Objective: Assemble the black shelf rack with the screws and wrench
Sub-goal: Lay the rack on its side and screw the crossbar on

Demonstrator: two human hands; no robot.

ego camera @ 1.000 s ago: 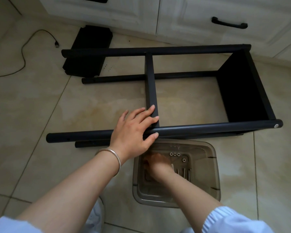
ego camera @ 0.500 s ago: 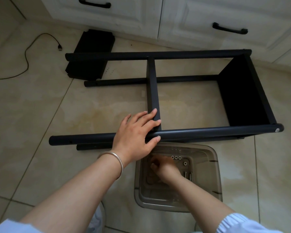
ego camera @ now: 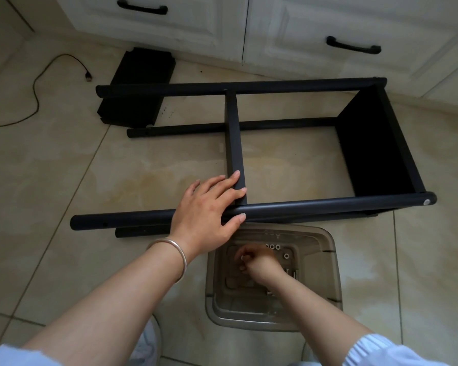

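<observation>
Black rack (ego camera: pixel 249 207) lies on its side on the floor (ego camera: pixel 64 167) by the cabinets; left hand (ego camera: pixel 209 210) flat, fingers spread on its near pole; right hand (ego camera: pixel 254 262) curled inside the plastic bin (ego camera: pixel 325 281) beside the screws (ego camera: pixel 273 247), grip unclear

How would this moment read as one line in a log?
left hand: rests on rack tube | right hand: fingers curled inside plastic bin | screws: in bin

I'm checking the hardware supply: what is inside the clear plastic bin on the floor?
Inside the clear plastic bin, the right hand reaches in with curled fingers. Small white washers and metal screws lie beside it. Whatever lies under the hand is hidden.
</observation>
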